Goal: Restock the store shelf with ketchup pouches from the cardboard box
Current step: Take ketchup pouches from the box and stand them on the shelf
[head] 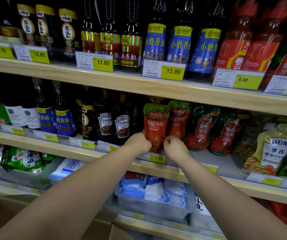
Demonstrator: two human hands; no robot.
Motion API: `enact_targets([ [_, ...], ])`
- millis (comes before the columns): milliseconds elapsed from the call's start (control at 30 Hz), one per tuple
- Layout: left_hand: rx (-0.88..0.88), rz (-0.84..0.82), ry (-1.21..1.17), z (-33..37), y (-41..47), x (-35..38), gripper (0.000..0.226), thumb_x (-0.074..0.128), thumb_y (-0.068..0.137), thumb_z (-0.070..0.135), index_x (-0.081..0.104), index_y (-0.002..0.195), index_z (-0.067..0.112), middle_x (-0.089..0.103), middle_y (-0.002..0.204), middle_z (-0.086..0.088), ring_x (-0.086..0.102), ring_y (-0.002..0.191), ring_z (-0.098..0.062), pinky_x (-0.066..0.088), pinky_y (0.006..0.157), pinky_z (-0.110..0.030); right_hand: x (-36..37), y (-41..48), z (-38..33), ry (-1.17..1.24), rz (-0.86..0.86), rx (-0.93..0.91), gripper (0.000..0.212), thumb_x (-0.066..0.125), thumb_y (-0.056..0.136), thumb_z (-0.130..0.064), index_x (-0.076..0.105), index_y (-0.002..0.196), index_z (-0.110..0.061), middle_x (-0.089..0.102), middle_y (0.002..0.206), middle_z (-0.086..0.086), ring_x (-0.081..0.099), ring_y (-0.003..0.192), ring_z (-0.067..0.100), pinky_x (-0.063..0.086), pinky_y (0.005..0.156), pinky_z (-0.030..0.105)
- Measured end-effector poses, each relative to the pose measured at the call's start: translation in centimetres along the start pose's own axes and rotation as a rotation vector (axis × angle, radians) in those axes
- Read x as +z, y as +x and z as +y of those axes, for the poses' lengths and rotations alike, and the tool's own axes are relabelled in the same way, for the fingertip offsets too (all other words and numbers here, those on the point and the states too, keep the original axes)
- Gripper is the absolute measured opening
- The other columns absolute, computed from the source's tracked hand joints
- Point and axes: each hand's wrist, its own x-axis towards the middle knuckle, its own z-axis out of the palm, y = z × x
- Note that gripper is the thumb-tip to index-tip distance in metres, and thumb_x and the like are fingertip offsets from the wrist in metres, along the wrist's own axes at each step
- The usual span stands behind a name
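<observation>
A red ketchup pouch point(154, 123) with a green top stands upright on the middle shelf point(187, 168). My left hand point(138, 142) pinches its lower left corner and my right hand point(174, 148) pinches its lower right corner. A second matching ketchup pouch point(179, 116) stands just to its right, partly behind it. Two darker green and red ketchup pouches point(202, 127) follow further right. A corner of the cardboard box point(2, 213) shows at the bottom left, its contents hidden.
Dark Heinz sauce bottles point(122, 123) stand close to the left of the pouch. A Heinz salad dressing pouch point(274, 149) leans at the right. Oil bottles fill the upper shelf point(122, 82). Clear bins of white salt bags point(156, 194) sit on the shelf below.
</observation>
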Motion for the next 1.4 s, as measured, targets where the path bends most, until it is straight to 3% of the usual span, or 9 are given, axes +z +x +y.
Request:
enact_targets([
  [267,0.000,0.001,0.002,0.5,1.6,0.2,0.037,0.045,0.092,0.024,0.052,0.123,0.006,0.059,0.123,-0.016,0.057,0.109,-0.031,0.046,0.086,-0.032,1.5,2.0,-1.5,0.162,-0.097,0.052,0.033,0.036,0.092,-0.009,0.058,0.116,-0.001,0.062,0.115,0.021,0.053,0.091,0.028,0.035,0.074,0.025],
  [433,0.006,0.019,-0.054,0.3,2.7,0.2,0.039,0.047,0.090,0.018,0.049,0.126,0.004,0.056,0.126,-0.020,0.054,0.113,-0.034,0.044,0.092,-0.034,2.5,3.5,-1.6,0.162,-0.073,0.128,0.039,0.038,0.092,-0.013,0.050,0.128,-0.007,0.056,0.129,0.018,0.053,0.115,0.035,0.035,0.080,0.026],
  [633,0.016,-0.016,-0.069,-0.2,4.0,0.7,0.049,0.055,0.087,0.026,0.046,0.133,0.011,0.054,0.133,-0.014,0.053,0.118,-0.031,0.042,0.095,-0.030,2.5,3.9,-1.2,0.264,-0.067,0.196,0.042,0.040,0.087,-0.008,0.048,0.128,-0.006,0.059,0.117,0.021,0.059,0.103,0.039,0.052,0.086,0.043],
  [833,0.065,0.173,-0.303,-0.8,2.6,-0.8,0.037,0.041,0.090,0.010,0.054,0.124,0.006,0.058,0.127,-0.016,0.054,0.116,-0.031,0.043,0.092,-0.028,0.9,1.6,-2.0,0.366,0.154,0.036,0.032,0.044,0.086,-0.006,0.055,0.115,-0.012,0.064,0.112,0.010,0.063,0.096,0.030,0.053,0.085,0.041],
  [1033,0.179,0.536,-0.582,-5.9,-4.1,-2.9,0.024,0.053,0.082,0.011,0.058,0.081,0.034,0.058,0.079,0.011,0.055,0.072,-0.003,0.044,0.065,-0.015,4.2,-4.9,-7.2,0.511,0.191,-0.313,0.018,0.053,0.086,-0.011,0.048,0.091,-0.027,0.051,0.077,-0.013,0.050,0.061,-0.007,0.038,0.055,0.007],
  [1167,-0.062,0.681,-0.669,-15.7,-10.0,-1.6,0.021,0.055,0.082,0.014,0.054,0.078,0.035,0.048,0.064,0.011,0.048,0.050,0.007,0.037,0.049,-0.015,10.8,-9.7,-8.3,0.569,0.008,-0.324,0.029,0.051,0.086,-0.010,0.037,0.077,-0.034,0.040,0.069,-0.007,0.041,0.055,0.002,0.035,0.053,0.016],
  [1233,-0.253,0.673,-0.664,-20.9,-12.4,0.2,0.011,0.058,0.083,0.012,0.057,0.086,0.023,0.059,0.074,0.001,0.055,0.061,0.005,0.043,0.064,-0.024,14.7,-11.9,-8.0,0.533,-0.097,-0.298,0.030,0.052,0.084,-0.008,0.036,0.077,-0.032,0.038,0.068,-0.006,0.038,0.056,0.008,0.037,0.056,0.026],
  [1300,-0.477,0.596,-0.569,-26.1,-14.5,2.1,0.016,0.059,0.083,0.013,0.061,0.099,0.011,0.066,0.095,-0.014,0.063,0.088,-0.022,0.049,0.082,-0.034,19.2,-13.7,-7.2,0.475,-0.188,-0.258,0.026,0.055,0.082,-0.004,0.039,0.082,-0.024,0.038,0.068,-0.006,0.039,0.058,0.009,0.039,0.060,0.029],
  [1400,-0.654,0.452,-0.486,-31.9,-16.9,4.6,0.024,0.058,0.082,0.010,0.061,0.104,0.000,0.066,0.107,-0.023,0.062,0.099,-0.035,0.047,0.088,-0.037,25.9,-16.1,-5.7,0.426,-0.433,-0.057,0.021,0.056,0.085,-0.008,0.043,0.099,-0.017,0.044,0.076,-0.002,0.047,0.059,0.015,0.048,0.058,0.039],
])
